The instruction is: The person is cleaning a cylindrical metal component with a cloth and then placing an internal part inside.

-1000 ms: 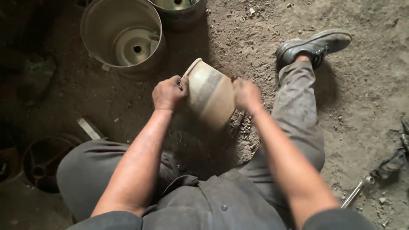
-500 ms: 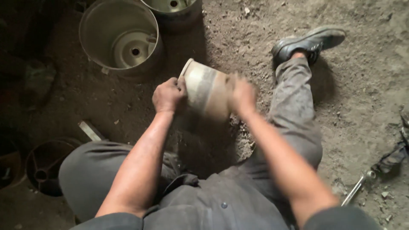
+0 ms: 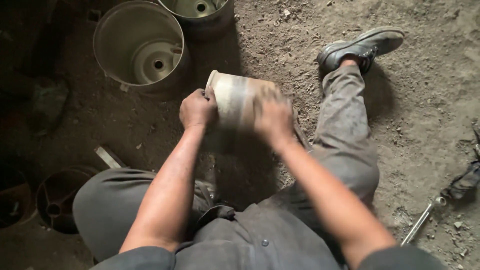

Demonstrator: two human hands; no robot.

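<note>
A: Entry; dusty tan tapered metal cup-shaped shell (image 3: 239, 100) held tilted above the dirt floor (image 3: 430, 125), just in front of the seated person's lap, down-right of the large open grey metal drum (image 3: 137, 45).

B: Grip?

A: Left hand (image 3: 197, 109) curled tight on the shell's rolled rim, fingers closed on it; right hand (image 3: 272, 117) blurred, pressed flat against the shell's side, its closure I cannot tell.

B: Handling?

A: Judged stiff thin sheet metal, light for its bulk, not fragile; dust coat likely slippery; rim is the sure hold, wall only for steadying; edge may be sharp.
</note>
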